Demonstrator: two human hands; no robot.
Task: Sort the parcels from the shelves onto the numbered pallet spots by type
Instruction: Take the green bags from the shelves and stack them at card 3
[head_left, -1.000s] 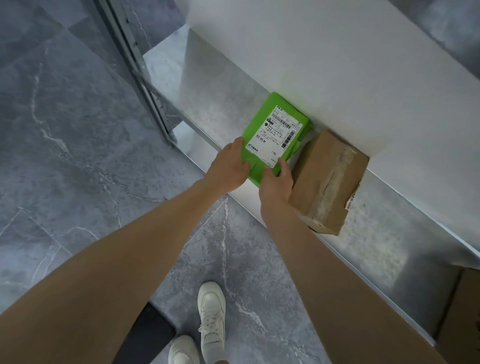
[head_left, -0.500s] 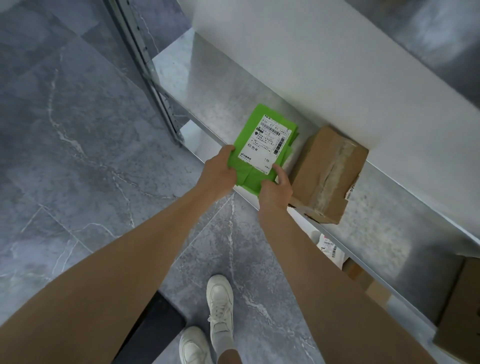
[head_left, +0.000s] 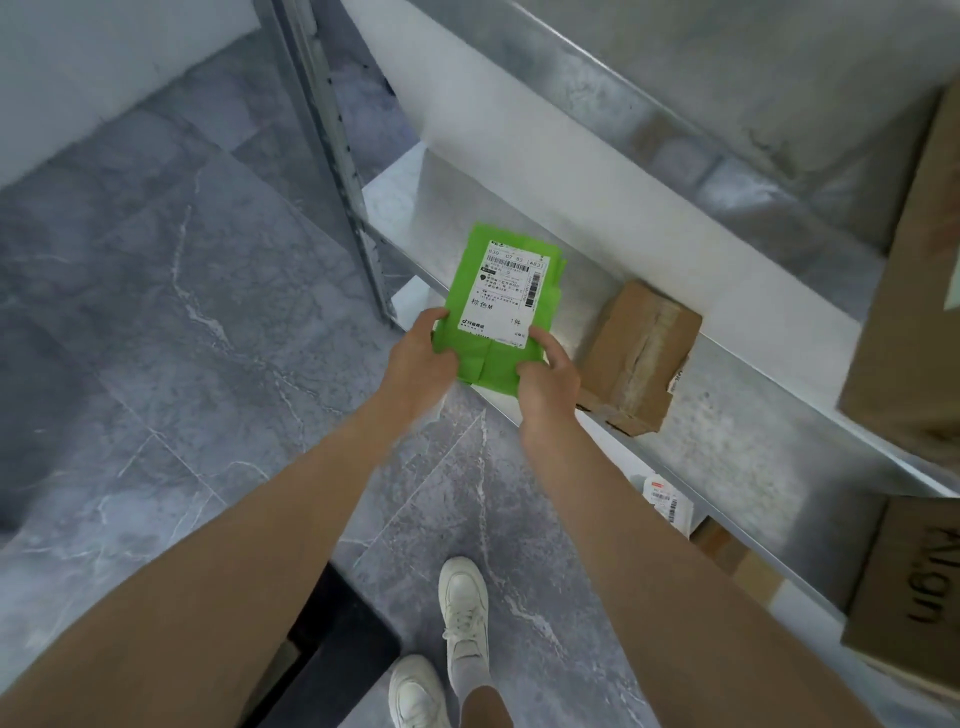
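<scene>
A flat green parcel (head_left: 470, 291) with a white shipping label is held at the front edge of the metal shelf (head_left: 737, 415). My left hand (head_left: 418, 358) grips its near left corner. My right hand (head_left: 548, 376) grips its near right corner, thumb on the label's edge. The parcel's near end sticks out past the shelf edge, above the floor. A brown cardboard box (head_left: 636, 356) sealed with tape lies on the same shelf just right of my right hand.
A steel shelf upright (head_left: 340, 166) stands left of the parcel. Large cardboard boxes sit at the right edge, upper (head_left: 914, 291) and lower (head_left: 914, 587). A white labelled parcel (head_left: 665, 499) lies on a lower shelf. A dark mat (head_left: 332, 654) lies beside my white shoes on the grey marble floor.
Both hands have drawn the green parcel out from under the upper shelf toward the front edge, away from the brown box. My view has tilted up, showing more shelves.
</scene>
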